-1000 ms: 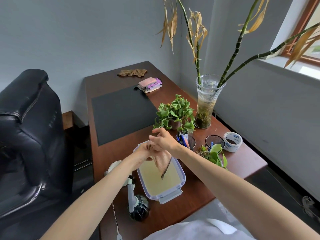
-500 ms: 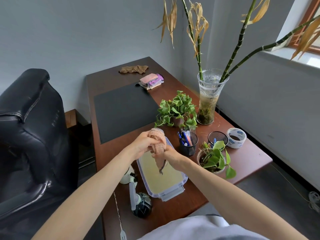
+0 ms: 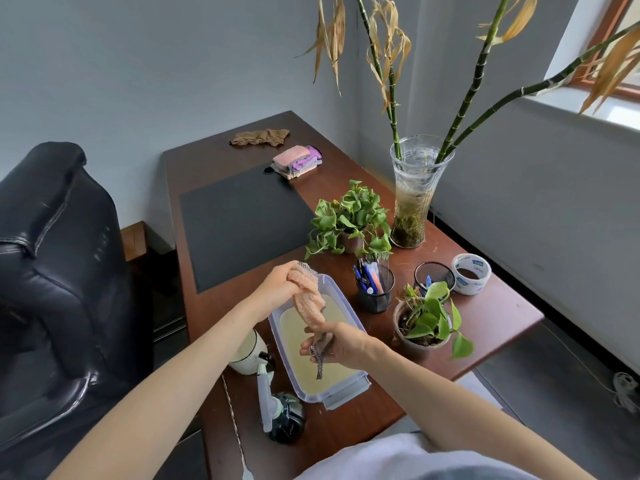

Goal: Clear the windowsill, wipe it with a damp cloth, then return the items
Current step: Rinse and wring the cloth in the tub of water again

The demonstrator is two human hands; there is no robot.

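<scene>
A pink cloth [image 3: 309, 302] with a dark patterned edge is twisted into a rope above a clear plastic tub [image 3: 343, 299] of yellowish water. My left hand [image 3: 280, 284] grips its upper end and my right hand [image 3: 337, 344] grips its lower end, whose edge dangles over the water. On the wooden desk [image 3: 491, 317] stand two potted green plants [image 3: 351, 220] [image 3: 427, 317], a glass vase [image 3: 414, 192] with bamboo stalks, two black mesh cups [image 3: 375, 289] [image 3: 434, 273] and a roll of tape [image 3: 471, 273]. The white windowsill [image 3: 609, 110] shows at the upper right.
A black desk mat [image 3: 242, 220] covers the desk's middle. Folded pink and purple cloths [image 3: 296, 161] and a brown rag [image 3: 259, 137] lie at the far end. A dark spray bottle [image 3: 282, 414] and a white cup [image 3: 247, 351] stand left of the tub. A black office chair [image 3: 59, 265] is on the left.
My hands have drawn apart along the cloth: the left stayed high, the right dropped lower toward me, stretching the twisted cloth over the tub. The view shifted slightly.
</scene>
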